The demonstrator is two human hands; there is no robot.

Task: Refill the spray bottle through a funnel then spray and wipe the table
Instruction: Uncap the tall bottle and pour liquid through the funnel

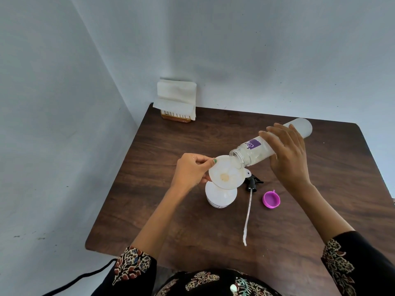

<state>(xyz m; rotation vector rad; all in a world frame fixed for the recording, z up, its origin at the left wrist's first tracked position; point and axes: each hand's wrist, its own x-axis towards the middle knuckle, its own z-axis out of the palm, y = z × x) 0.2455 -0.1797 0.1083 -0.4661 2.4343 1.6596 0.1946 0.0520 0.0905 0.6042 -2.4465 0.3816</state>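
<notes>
Dark brown woodgrain table (192,231); on it magenta cap (271,199), black sprayer (253,183), translucent white funnel (226,172). Purple label on clear bottle (269,144). Black floral sleeves (132,272).

A dark brown wood-grain surface (192,231) with rounded corners sits pushed into the corner of a room. Two plain, pale blue-grey walls (256,50) meet behind its far left corner, the left wall (42,124) marked with a few small dark scuffs low down. Soft, even light falls across everything. A black cord (85,276) trails beside the near left edge.
</notes>
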